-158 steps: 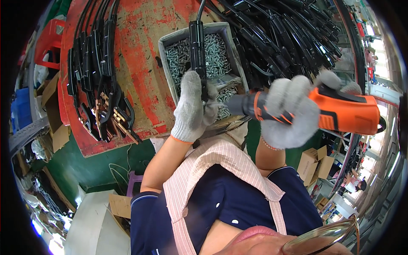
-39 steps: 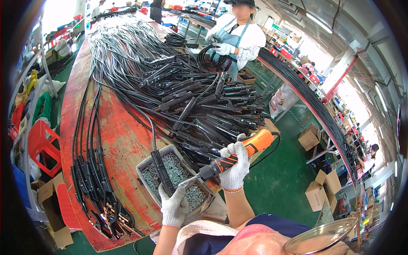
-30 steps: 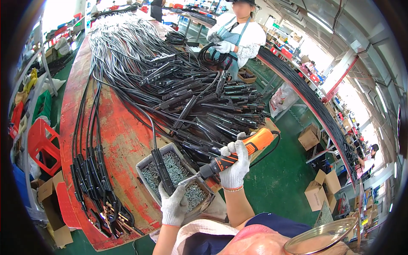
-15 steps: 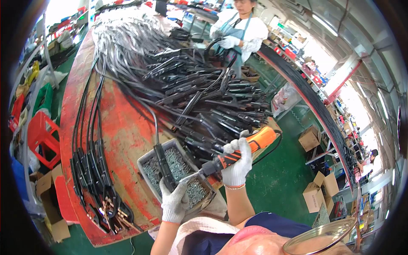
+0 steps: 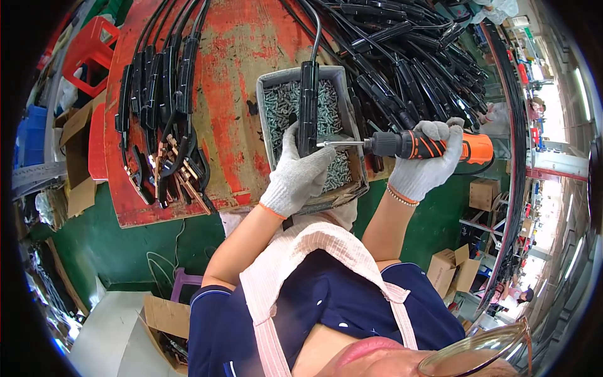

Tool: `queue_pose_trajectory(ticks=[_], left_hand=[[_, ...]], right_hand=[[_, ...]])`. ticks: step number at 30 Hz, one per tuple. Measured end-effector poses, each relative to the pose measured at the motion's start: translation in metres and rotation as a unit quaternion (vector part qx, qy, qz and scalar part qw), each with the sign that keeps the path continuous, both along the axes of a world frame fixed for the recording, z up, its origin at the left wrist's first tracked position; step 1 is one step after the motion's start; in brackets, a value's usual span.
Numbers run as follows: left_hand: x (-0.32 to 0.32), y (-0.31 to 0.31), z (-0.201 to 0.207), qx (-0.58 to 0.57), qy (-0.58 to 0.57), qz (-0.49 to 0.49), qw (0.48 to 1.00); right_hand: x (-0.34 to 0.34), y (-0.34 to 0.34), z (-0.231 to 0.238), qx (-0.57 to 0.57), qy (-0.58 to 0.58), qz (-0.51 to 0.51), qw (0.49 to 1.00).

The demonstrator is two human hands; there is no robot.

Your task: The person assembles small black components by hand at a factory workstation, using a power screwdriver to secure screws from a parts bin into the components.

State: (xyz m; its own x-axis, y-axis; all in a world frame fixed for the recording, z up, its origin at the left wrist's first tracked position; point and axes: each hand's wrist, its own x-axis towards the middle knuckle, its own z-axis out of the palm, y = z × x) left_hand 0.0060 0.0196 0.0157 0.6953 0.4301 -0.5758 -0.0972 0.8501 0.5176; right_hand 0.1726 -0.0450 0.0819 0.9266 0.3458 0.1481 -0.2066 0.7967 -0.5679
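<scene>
My gloved right hand [image 5: 427,160] grips an orange and black power screwdriver [image 5: 402,146], held level with its long bit pointing left. My gloved left hand [image 5: 295,173] is closed round the lower end of a black plastic handle [image 5: 308,103] with a cable running up from it. The bit's tip reaches the fingertips of that hand, beside the handle's lower end; whether a screw sits there is hidden. Both hands are over a grey bin [image 5: 271,78] full of small screws [image 5: 339,179].
Left on the worn red table [image 5: 232,38] lies a bundle of finished-looking black handles [image 5: 154,81] with copper-coloured ends [image 5: 182,173]. A large heap of black handles [image 5: 408,69] covers the right side. Red stools [image 5: 91,47] and cardboard boxes [image 5: 81,157] stand beside the table.
The view has tilted down and swung, so the bin and hands appear higher and the co-worker has mostly left the picture. Both hands keep their holds, with the screwdriver now more level.
</scene>
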Motion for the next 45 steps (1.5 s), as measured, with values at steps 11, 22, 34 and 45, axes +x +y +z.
queue_pose_trajectory(ticks=[11, 22, 34, 45], left_hand=[[-0.002, -0.006, 0.002, -0.006, 0.011, 0.019, 1.0], [0.003, -0.005, 0.003, 0.005, 0.033, 0.032, 0.999], [0.006, -0.01, -0.008, 0.041, 0.047, 0.014, 0.998], [0.001, -0.005, -0.01, 0.028, 0.034, 0.002, 0.999]], right_hand=[[-0.012, -0.004, -0.011, -0.039, -0.058, 0.008, 0.998], [-0.027, -0.007, 0.002, -0.091, -0.2, -0.004, 0.976], [-0.05, 0.016, 0.011, -0.201, -0.33, -0.1, 0.917], [-0.046, 0.027, 0.009, -0.105, -0.273, 0.042, 0.955]])
